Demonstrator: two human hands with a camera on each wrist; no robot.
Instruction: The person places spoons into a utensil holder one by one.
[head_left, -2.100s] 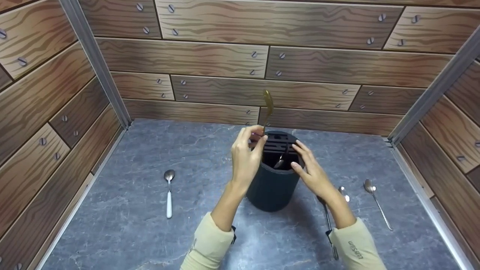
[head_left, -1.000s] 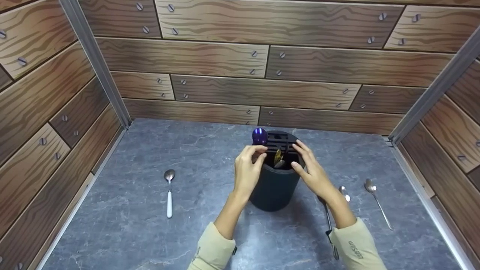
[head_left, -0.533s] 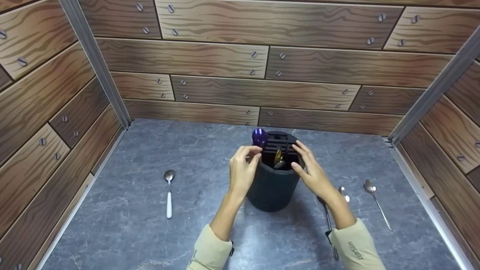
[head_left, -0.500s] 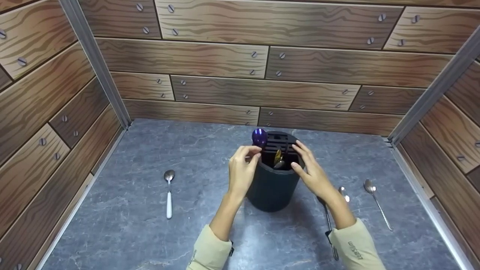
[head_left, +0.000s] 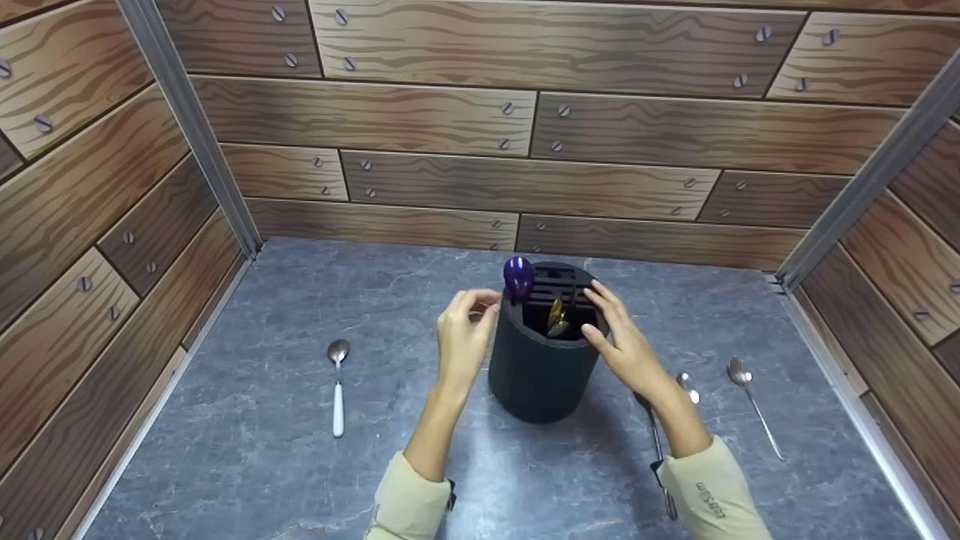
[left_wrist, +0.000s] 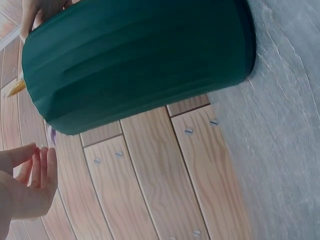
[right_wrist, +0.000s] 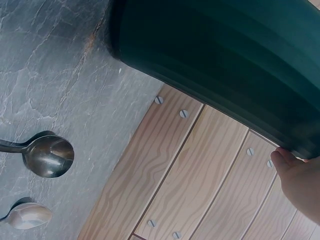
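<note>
A dark green cylindrical utensil holder (head_left: 536,382) with a slotted black top stands upright on the table. A purple spoon (head_left: 519,276) sticks up at its back left, bowl uppermost. Inside the front opening are a gold piece of cutlery (head_left: 556,310) and a silver spoon (head_left: 558,328). My left hand (head_left: 465,337) is just left of the rim, loosely bent with nothing in it; the left wrist view shows its fingers (left_wrist: 44,167) apart from the holder. My right hand (head_left: 628,349) rests on the holder's right rim with spread, mostly straight fingers.
A white-handled spoon (head_left: 338,390) lies left on the grey marbled table (head_left: 262,465). Right of the holder lie a silver spoon (head_left: 754,405), another spoon (head_left: 688,387) and a long dark-handled utensil (head_left: 657,439), the last two partly hidden by the right arm. Wood-patterned walls (head_left: 450,120) surround the table.
My left hand lowered a gold utensil into the holder, let go, and drew back left past the rim. The purple spoon came into plain view. My right hand stayed on the rim.
</note>
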